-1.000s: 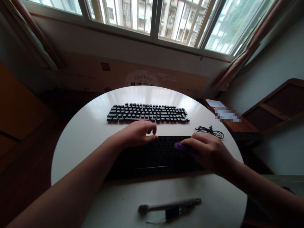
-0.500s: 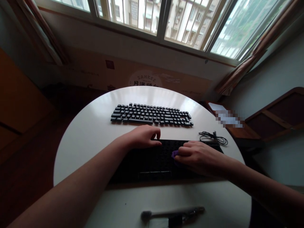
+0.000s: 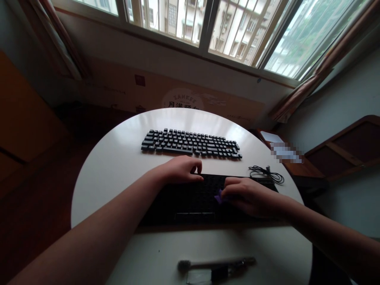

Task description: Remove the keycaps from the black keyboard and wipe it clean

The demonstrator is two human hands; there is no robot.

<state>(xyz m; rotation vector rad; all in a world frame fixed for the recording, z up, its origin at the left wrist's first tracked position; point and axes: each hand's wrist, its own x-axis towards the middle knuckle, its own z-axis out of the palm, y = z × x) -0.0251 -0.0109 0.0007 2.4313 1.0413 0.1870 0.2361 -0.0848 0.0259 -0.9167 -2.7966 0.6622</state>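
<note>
A black keyboard base [image 3: 190, 202], its keycaps off, lies across the round white table [image 3: 97, 166]. My left hand [image 3: 182, 168] grips its far edge, thumb on top and fingers curled over the edge. Over the base's right half, my right hand [image 3: 245, 194] pinches a small crumpled purple cloth [image 3: 219, 196] that touches the key area. Most of the cloth is hidden in the fingers. Beyond the base, loose dark keycaps [image 3: 191, 143] are laid out in rows like a keyboard.
A coiled black cable [image 3: 268, 173] lies at the base's far right corner. Near the front edge are a brush [image 3: 204, 263] with grey bristles, a clear and black item [image 3: 204, 276] and a dark slim tool. A wooden chair [image 3: 308, 170] stands right of the table.
My right hand has shifted slightly, and the purple cloth now shows a pointed corner lower down. My left hand keeps its hold on the base. The whole view has tilted a little.
</note>
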